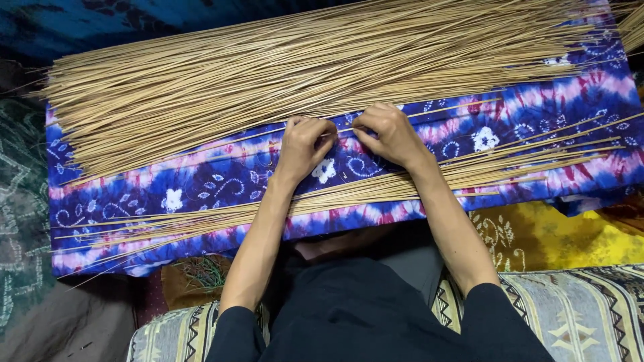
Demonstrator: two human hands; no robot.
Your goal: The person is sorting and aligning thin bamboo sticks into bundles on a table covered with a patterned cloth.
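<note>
Straw-coloured thin sticks make up most of what we log in the head view: a large loose heap of sticks (302,67) fans across the upper half of the frame, from the upper left to the upper right edge, lying on a blue, purple and pink tie-dye cloth (201,181) with white flower prints that spans the middle band of the picture. We count a second, thinner row of sticks (376,191) running from lower left to right across the near edge of the cloth, crossing under both forearms. At centre frame we note the left hand (303,144), fingers curled and pressed together, pinching a single stick (443,108) that runs rightward from the hands toward the upper right; the right hand (391,136) sits just beside it, fingers likewise bent down with the tips closed on the same stick. The two hands nearly touch at the thumbs, just below the edge of the large heap. At lower right we enter a yellow patterned cloth (570,234) and a striped woven cushion (583,312); at far left, a dark green patterned fabric (20,201). Black sleeves (235,335) and black clothing fill the bottom centre.
</note>
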